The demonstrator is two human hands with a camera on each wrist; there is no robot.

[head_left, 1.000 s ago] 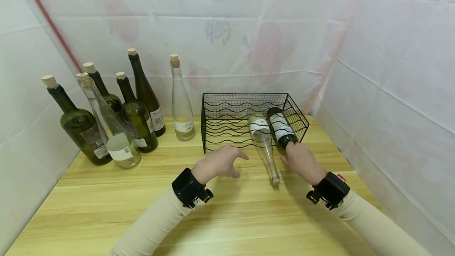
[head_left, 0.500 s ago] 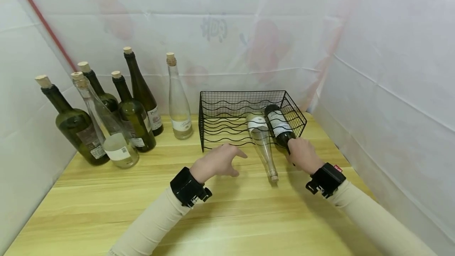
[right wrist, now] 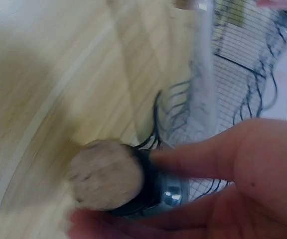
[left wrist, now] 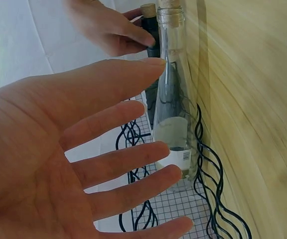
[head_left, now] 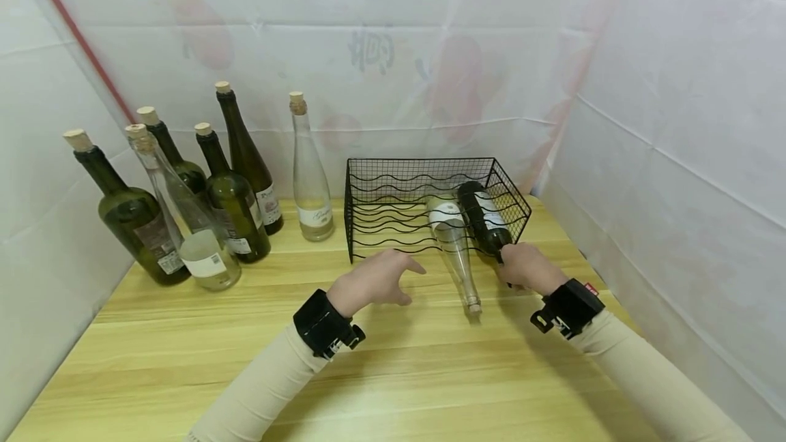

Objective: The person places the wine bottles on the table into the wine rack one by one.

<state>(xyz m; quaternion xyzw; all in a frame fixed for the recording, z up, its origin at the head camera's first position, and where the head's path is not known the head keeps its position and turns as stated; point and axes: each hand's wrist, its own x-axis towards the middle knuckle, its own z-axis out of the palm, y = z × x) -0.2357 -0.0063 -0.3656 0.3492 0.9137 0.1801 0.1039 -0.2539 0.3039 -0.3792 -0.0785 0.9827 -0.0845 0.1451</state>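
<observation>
My right hand [head_left: 529, 269] grips the neck of a dark wine bottle [head_left: 479, 213], which lies in the rightmost slot of a black wire wine rack [head_left: 393, 249]. Thumb and fingers stand on either side of that neck, just behind its cork [right wrist: 106, 174] in the right wrist view. Beside it lies a clear glass bottle [head_left: 456, 241] with a white label, its corked neck sticking out of the rack towards me. My left hand [head_left: 374, 282] holds nothing and hovers before the rack's left front, palm towards the clear bottle, fingers spread in the left wrist view.
Several corked bottles stand upright on the wooden table [head_left: 393, 387] at the left, green ones [head_left: 132, 217] and a clear one [head_left: 205, 251]. Another clear bottle [head_left: 312, 189] stands just left of the rack. White cloth walls [head_left: 688, 155] close off the back and sides.
The dark bottle has turned about its length, so its white label now faces more to the right. My right hand has shifted slightly right along with its grip; the left hand stays put.
</observation>
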